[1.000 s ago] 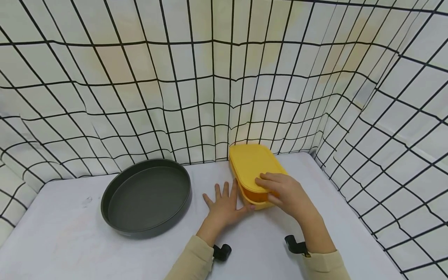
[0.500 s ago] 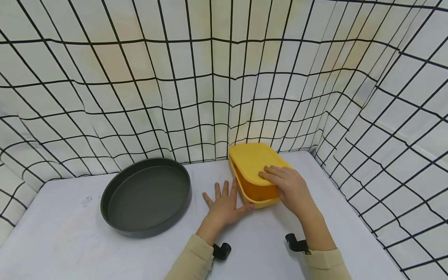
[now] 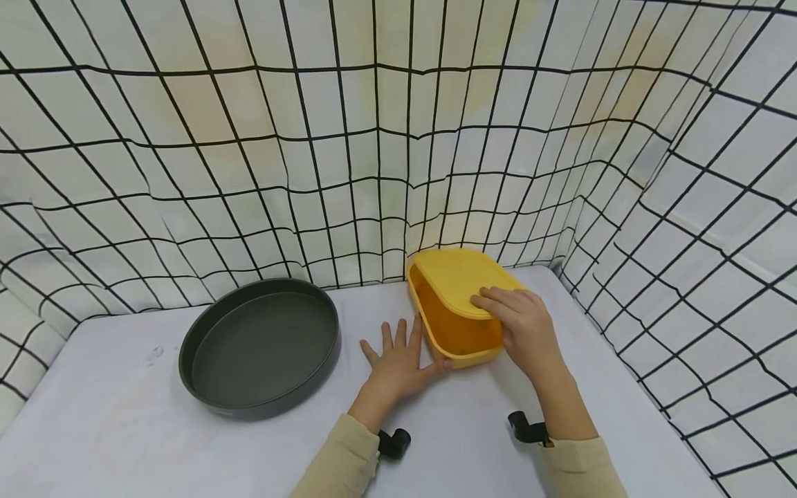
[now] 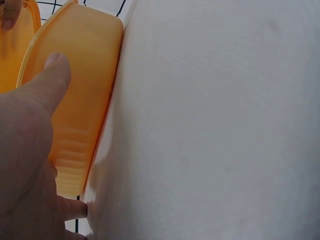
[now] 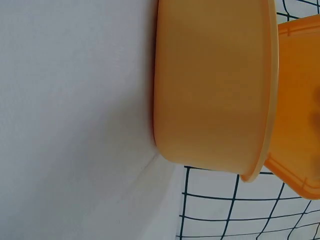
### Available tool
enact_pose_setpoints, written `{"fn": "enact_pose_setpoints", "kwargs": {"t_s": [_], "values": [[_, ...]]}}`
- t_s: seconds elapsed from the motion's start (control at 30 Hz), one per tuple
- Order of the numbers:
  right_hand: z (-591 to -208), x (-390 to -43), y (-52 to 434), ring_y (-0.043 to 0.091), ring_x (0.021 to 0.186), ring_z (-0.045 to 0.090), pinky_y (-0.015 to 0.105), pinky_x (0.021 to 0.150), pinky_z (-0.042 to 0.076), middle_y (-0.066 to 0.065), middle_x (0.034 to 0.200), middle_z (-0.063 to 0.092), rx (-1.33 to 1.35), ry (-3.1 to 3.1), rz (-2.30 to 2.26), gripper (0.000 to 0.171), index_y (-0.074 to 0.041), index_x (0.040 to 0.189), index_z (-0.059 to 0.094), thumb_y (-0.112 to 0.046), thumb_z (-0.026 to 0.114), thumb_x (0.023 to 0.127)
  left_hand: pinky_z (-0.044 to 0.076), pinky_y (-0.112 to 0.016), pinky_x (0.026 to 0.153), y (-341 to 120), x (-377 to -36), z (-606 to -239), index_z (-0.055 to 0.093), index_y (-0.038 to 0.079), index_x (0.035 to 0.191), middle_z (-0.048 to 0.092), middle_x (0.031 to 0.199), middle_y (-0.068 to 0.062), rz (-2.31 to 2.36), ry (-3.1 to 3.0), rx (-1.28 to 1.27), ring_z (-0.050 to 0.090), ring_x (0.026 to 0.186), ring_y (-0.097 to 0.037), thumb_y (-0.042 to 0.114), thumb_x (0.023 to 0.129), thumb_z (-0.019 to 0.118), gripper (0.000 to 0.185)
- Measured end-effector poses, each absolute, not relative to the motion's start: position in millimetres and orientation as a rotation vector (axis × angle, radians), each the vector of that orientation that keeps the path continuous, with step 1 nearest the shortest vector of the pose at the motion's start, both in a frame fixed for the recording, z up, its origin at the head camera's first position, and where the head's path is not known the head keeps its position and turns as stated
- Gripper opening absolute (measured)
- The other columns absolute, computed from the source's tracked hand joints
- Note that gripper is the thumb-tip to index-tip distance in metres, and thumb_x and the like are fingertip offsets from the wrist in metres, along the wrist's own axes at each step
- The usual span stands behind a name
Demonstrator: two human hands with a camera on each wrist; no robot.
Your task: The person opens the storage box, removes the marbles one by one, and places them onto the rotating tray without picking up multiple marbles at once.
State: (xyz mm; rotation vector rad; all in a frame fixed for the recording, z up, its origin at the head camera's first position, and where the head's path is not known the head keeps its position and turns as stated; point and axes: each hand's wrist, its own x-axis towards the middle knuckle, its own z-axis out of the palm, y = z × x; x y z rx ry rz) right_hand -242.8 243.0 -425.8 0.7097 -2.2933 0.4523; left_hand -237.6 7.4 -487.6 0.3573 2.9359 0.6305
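Right hand (image 3: 528, 328) holds tilted, plain yellow lid (image 3: 457, 278); left hand (image 3: 397, 368) touches container (image 4: 90, 100).

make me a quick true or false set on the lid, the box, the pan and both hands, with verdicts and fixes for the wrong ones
1. The right hand holds the lid. True.
2. The lid is fully closed on the yellow box. False: its near end is raised, so the inside of the box shows.
3. The left hand has its fingers spread beside the box. True.
4. The left hand touches the dark pan. False: it is apart from the pan.
5. In the head view, the pan is left of the box. True.
6. The box is upside down. False: it stands with its opening upward.
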Motion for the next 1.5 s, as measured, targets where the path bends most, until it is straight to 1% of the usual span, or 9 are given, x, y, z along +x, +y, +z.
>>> {"fn": "enact_pose_setpoints", "kwargs": {"t_s": [0.3, 0.47, 0.73, 0.93, 1.17, 1.3, 1.5], "values": [[-420.3, -243.1, 254.4, 0.024, 0.115, 0.066, 0.047, 0.102, 0.047, -0.002, 0.121, 0.072, 0.64, -2.273, 0.466, 0.049, -0.022, 0.115, 0.075, 0.016, 0.06, 0.089, -0.002, -0.084, 0.105, 8.0, -239.1, -487.3, 0.012, 0.02, 0.161, 0.018, 0.164, -0.02, 0.618, 2.932, 0.35, 0.005, 0.149, -0.051, 0.087, 0.08, 0.044, 0.111], [-420.3, -243.8, 262.1, 0.023, 0.114, 0.066, 0.046, 0.101, 0.047, -0.001, 0.12, 0.072, 0.611, -2.266, 0.484, 0.046, -0.022, 0.116, 0.075, 0.013, 0.058, 0.092, -0.001, -0.084, 0.105, 8.6, -238.7, -486.9, 0.013, 0.019, 0.161, 0.019, 0.164, -0.02, 0.615, 2.93, 0.348, 0.005, 0.149, -0.051, 0.086, 0.081, 0.045, 0.11], [-418.0, -246.3, 271.1, 0.025, 0.11, 0.068, 0.046, 0.098, 0.048, 0.0, 0.117, 0.073, 0.583, -2.236, 0.484, 0.046, -0.02, 0.114, 0.076, 0.014, 0.055, 0.092, -0.001, -0.084, 0.105, 8.5, -240.3, -486.2, 0.014, 0.018, 0.161, 0.02, 0.163, -0.02, 0.63, 2.934, 0.345, 0.006, 0.149, -0.051, 0.086, 0.08, 0.046, 0.111], [-417.1, -244.6, 278.3, 0.025, 0.109, 0.067, 0.045, 0.097, 0.048, 0.0, 0.116, 0.074, 0.545, -2.243, 0.465, 0.044, -0.02, 0.113, 0.076, 0.013, 0.057, 0.092, 0.0, -0.084, 0.104, 8.0, -238.5, -484.5, 0.014, 0.018, 0.161, 0.02, 0.163, -0.021, 0.653, 2.927, 0.363, 0.006, 0.149, -0.051, 0.085, 0.081, 0.047, 0.11], [-419.1, -240.9, 284.5, 0.026, 0.108, 0.067, 0.047, 0.098, 0.047, 0.001, 0.115, 0.074, 0.5, -2.248, 0.471, 0.045, -0.02, 0.112, 0.077, 0.015, 0.061, 0.089, -0.002, -0.084, 0.104, 5.6, -235.1, -485.0, 0.014, 0.018, 0.161, 0.02, 0.163, -0.021, 0.704, 2.907, 0.371, 0.005, 0.149, -0.052, 0.084, 0.081, 0.049, 0.109], [-419.2, -240.5, 287.3, 0.028, 0.106, 0.068, 0.049, 0.096, 0.048, 0.003, 0.114, 0.074, 0.498, -2.237, 0.482, 0.046, -0.018, 0.111, 0.077, 0.018, 0.061, 0.087, -0.002, -0.084, 0.104, 5.1, -234.9, -485.5, 0.014, 0.018, 0.161, 0.019, 0.163, -0.021, 0.697, 2.906, 0.378, 0.005, 0.149, -0.052, 0.083, 0.082, 0.049, 0.108], [-421.0, -243.9, 293.3, 0.028, 0.104, 0.07, 0.048, 0.09, 0.051, 0.003, 0.11, 0.075, 0.483, -2.222, 0.47, 0.044, -0.016, 0.11, 0.078, 0.018, 0.064, 0.085, -0.001, -0.084, 0.104, 4.5, -235.1, -485.1, 0.015, 0.018, 0.161, 0.02, 0.163, -0.022, 0.698, 2.919, 0.386, 0.005, 0.149, -0.052, 0.083, 0.083, 0.049, 0.107]]}}
